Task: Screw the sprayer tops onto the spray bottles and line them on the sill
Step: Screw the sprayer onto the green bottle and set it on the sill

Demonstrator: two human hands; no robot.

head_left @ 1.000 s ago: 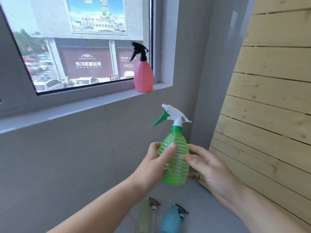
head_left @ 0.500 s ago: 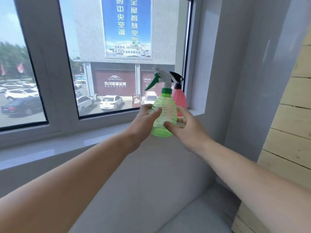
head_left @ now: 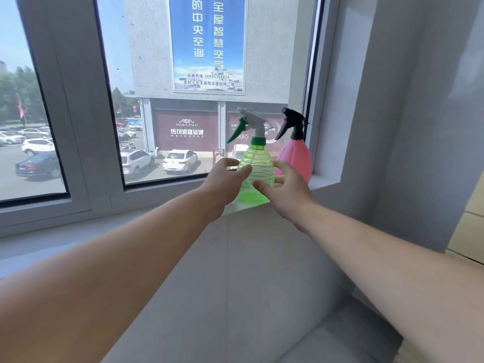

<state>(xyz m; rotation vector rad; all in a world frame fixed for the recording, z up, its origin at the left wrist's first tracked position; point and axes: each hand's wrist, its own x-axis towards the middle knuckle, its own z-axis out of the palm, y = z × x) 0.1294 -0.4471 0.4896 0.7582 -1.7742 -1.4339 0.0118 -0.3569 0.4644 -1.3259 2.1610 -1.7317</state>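
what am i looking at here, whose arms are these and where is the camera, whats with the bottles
There is no machine here: these are a person's two bare arms, filmed by a wide-angle camera worn on their head, looking forward and down. That is why the arms seem to reach out from the bottom of the picture.

Both hands are around a green spray bottle with a white and green sprayer top on it. The left hand is on its left side, the right hand on its right. The bottle's base looks to be at the white window sill; whether it already rests there I cannot tell.

Just to its right on the sill stands a pink spray bottle with a black sprayer top, close to the window's corner. Through the glass you see a street with parked cars and a building with signs.
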